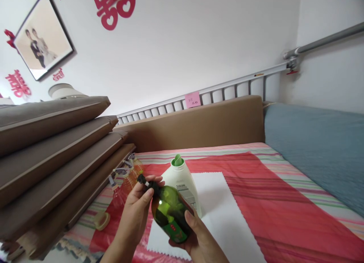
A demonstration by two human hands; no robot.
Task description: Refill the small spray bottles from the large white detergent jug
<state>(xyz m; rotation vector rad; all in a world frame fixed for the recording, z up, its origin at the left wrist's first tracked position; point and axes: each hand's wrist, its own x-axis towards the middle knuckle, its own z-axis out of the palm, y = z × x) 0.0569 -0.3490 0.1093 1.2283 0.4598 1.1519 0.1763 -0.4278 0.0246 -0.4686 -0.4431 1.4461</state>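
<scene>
A dark green pump bottle [168,207] is held tilted between my two hands, its black pump head towards the upper left. My left hand [139,200] has its fingers closed around the neck and pump. Lower down, my right hand [196,232] grips the base beside a green label. Right behind it stands a large pale detergent bottle [184,181], uncapped, with a green spout in its mouth. That bottle rests on a white sheet with a scalloped edge [220,206], partly hidden by my hands.
Several clear pump bottles [131,174] with orange or pink contents stand at the left. Near them lies a pale round cap [101,220]. Stacked cushions [57,141] rise on the left. A brown backrest [199,122] and a blue-grey cushion [315,141] border the red cloth [273,194].
</scene>
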